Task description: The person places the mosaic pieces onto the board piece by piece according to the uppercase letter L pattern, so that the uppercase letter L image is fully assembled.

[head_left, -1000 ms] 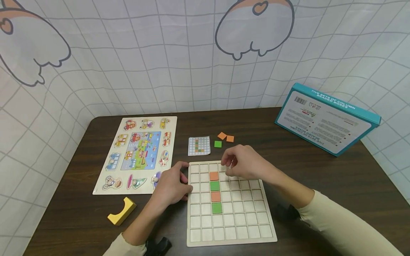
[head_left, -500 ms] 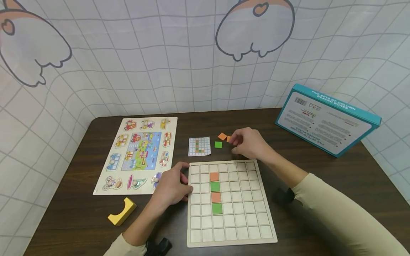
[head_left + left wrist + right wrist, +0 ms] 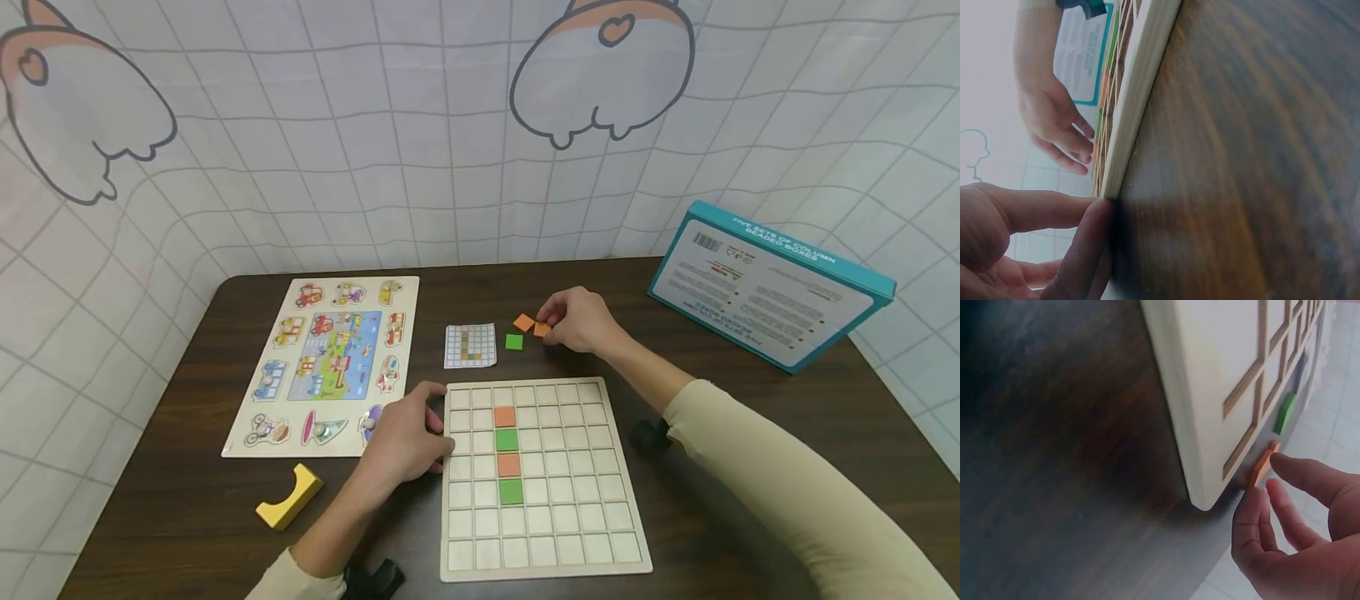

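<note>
A pale wooden grid board (image 3: pixel 558 521) lies on the dark table, with orange and green square tiles alternating down one column, such as the green tile (image 3: pixel 511 492). My left hand (image 3: pixel 405 433) grips the board's left edge between thumb and fingers; the left wrist view has its fingertips (image 3: pixel 1094 212) right at the rim. Beyond the board's far edge, my right hand (image 3: pixel 581 321) pinches a loose orange tile (image 3: pixel 542 330), thumb and fingertips at its sides. Another orange tile (image 3: pixel 523 322) and a loose green tile (image 3: pixel 513 342) lie just left of it.
A small printed grid card (image 3: pixel 470 346) lies behind the board. To the left are a picture puzzle board (image 3: pixel 258 375) with knobbed pieces and a yellow arched block (image 3: pixel 288 498). A teal-edged box (image 3: pixel 772 283) leans at the back right before a patterned curtain (image 3: pixel 480 167).
My right hand has moved from over the board's far rows to the loose tiles behind it, and its fingers have come together around an orange tile. The left hand stays at the board's edge.
</note>
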`<control>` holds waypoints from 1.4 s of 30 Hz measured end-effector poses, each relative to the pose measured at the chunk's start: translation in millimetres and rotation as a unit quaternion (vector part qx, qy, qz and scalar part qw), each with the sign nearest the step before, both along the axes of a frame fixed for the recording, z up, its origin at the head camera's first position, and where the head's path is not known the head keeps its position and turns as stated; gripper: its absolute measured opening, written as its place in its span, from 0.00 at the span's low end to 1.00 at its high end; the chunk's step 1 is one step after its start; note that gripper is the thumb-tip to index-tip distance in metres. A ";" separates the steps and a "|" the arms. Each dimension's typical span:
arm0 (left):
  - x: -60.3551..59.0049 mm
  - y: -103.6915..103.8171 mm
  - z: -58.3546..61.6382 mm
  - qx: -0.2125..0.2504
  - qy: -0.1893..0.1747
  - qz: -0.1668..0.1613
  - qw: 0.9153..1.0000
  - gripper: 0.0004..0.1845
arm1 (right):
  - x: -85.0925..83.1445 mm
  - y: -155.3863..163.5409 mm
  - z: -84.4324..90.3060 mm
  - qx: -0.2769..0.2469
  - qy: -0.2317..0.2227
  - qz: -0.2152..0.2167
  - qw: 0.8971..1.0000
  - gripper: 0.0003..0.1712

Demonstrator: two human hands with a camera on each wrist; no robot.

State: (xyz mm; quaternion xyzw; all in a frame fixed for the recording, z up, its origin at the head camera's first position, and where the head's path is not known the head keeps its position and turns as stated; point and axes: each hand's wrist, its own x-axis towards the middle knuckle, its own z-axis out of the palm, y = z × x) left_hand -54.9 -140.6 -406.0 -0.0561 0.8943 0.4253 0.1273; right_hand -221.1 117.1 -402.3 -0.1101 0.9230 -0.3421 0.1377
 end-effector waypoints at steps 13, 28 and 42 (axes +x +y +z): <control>-0.5 1.2 -0.1 -0.001 -0.003 0.001 1.000 0.36 | -6.2 -0.1 -1.0 0.023 -0.002 -0.002 1.000 0.15; -1.5 2.0 0.3 -0.006 -0.008 -0.001 1.000 0.36 | -6.4 1.7 -2.8 0.037 0.011 0.009 0.999 0.11; -1.5 1.4 0.6 -0.007 -0.008 0.004 1.000 0.36 | 0.2 1.0 1.8 0.029 0.007 0.006 1.000 0.11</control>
